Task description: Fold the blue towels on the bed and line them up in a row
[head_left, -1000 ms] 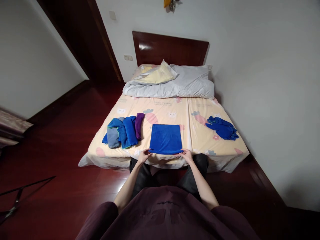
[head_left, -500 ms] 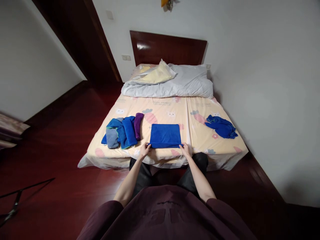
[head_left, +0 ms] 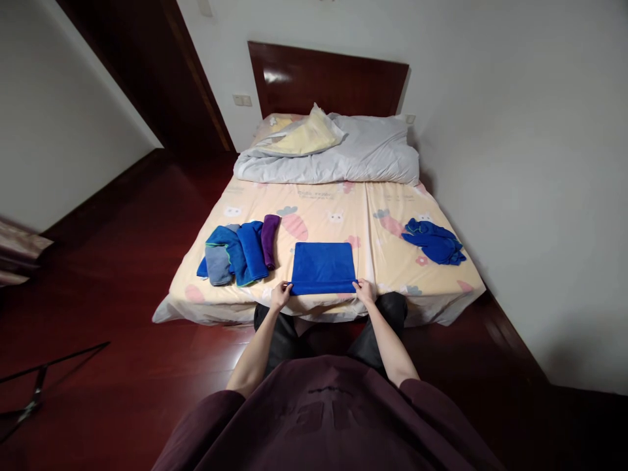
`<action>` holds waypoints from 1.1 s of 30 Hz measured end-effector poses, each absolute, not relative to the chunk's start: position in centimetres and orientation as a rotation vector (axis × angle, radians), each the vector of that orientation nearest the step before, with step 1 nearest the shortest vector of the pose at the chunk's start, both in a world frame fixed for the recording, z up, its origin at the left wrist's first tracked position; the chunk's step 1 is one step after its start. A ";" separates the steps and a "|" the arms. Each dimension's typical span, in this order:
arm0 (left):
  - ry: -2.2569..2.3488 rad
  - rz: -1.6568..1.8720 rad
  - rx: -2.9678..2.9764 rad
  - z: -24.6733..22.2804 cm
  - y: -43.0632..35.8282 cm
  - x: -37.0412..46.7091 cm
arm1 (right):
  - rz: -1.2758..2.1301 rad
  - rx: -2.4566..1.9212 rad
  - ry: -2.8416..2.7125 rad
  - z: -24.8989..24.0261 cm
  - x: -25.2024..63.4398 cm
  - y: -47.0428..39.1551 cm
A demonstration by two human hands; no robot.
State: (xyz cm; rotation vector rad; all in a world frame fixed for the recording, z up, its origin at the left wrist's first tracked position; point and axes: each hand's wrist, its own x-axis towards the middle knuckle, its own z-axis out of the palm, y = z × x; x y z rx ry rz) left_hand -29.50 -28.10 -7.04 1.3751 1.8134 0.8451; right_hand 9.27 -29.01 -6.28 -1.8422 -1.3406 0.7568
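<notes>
A blue towel lies flat on the bed in front of me, its near edge turned over into a narrow strip. My left hand pinches the left end of that strip. At the right end, my right hand pinches it likewise. To the left sits a group of folded or rolled cloths: a grey-blue one, a blue one and a purple roll. A crumpled blue cloth rests on the right side of the bed.
The bed has a patterned peach sheet. A bunched grey quilt and a yellow cloth lie by the dark headboard. A black metal stand is on the floor at left; a wall borders the right.
The turned-over near strip now lies flatter on the towel, and both hands still grip its ends. My view has tilted down slightly.
</notes>
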 end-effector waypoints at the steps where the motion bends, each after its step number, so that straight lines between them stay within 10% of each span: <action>1: 1.820 0.831 1.381 -7.1 -28.0 -29.5 | 0.750 -1.854 -1.354 -6.2 9.3 -29.1; 33: 2.018 0.583 1.378 -5.7 -27.8 -28.4 | 0.650 -2.195 -1.389 -4.7 8.2 -28.9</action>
